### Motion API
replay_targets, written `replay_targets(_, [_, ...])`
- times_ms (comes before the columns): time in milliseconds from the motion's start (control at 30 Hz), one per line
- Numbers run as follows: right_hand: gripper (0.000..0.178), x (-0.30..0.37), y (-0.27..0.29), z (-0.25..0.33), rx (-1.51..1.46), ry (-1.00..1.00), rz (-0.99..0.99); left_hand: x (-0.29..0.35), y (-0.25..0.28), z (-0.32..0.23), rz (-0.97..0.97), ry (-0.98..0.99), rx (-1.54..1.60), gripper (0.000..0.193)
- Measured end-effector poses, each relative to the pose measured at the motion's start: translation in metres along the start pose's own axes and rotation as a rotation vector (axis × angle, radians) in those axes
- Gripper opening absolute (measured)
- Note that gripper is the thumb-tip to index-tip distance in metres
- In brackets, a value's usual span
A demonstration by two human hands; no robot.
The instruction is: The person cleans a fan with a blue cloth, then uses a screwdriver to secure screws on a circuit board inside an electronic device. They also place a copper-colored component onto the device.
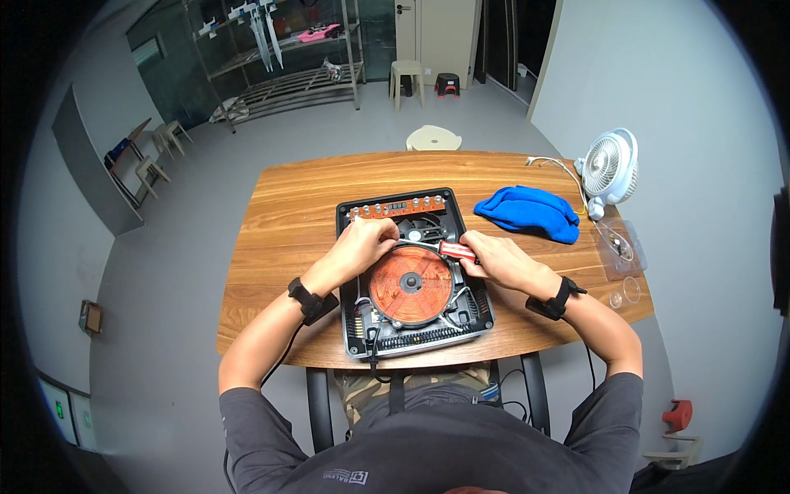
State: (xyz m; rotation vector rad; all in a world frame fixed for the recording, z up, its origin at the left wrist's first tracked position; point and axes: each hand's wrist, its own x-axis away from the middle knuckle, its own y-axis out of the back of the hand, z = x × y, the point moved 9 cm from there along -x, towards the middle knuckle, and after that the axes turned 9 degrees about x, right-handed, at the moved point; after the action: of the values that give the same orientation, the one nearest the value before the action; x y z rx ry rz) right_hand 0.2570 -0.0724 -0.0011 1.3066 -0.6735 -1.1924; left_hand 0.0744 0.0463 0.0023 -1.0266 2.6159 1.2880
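Observation:
An opened induction cooker (355,326) with a black casing lies on the wooden table in front of me. Its round copper coil (395,300) sits in the middle, with an orange circuit board (368,212) along the far edge and a small fan (425,226) behind the coil. My right hand (502,262) is closed around the red and white handle of a screwdriver (455,250), whose shaft points left across the coil's far rim. At the shaft's tip my left hand (369,244) has its fingers pinched together; what they hold is hidden.
A folded blue cloth (531,216) lies to the right of the cooker. Beyond it stand a white desk fan (611,169) and a clear plastic tray (621,251) with small parts. The wooden table (284,216) ends close to my body. A stool (434,138) stands behind it.

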Motion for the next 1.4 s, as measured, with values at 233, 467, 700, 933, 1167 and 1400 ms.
replay_targets(233, [0.028, 0.000, -0.005, -0.004, -0.008, -0.008, 0.001, 0.001, 0.000, -0.004, -0.005, -0.061, -0.063, 0.012])
replay_targets(467, [0.030, 0.000, -0.001, -0.002, -0.090, -0.061, 0.026, 0.002, -0.001, -0.005, -0.016, -0.073, -0.061, 0.012])
replay_targets(700, [0.030, 0.000, -0.001, -0.005, -0.139, -0.095, 0.097, 0.004, -0.003, -0.014, 0.015, -0.158, -0.086, 0.017])
replay_targets(933, [0.032, 0.000, 0.000, -0.007, -0.161, -0.096, 0.105, 0.004, -0.002, -0.012, 0.022, -0.157, -0.074, 0.028])
replay_targets(1167, [0.033, 0.001, -0.002, -0.009, -0.163, -0.095, 0.118, 0.007, 0.003, -0.008, 0.015, -0.116, -0.028, 0.023])
replay_targets(1400, [0.033, 0.003, -0.003, -0.011, -0.171, -0.082, 0.099, 0.005, 0.003, -0.016, 0.002, -0.182, -0.104, 0.013])
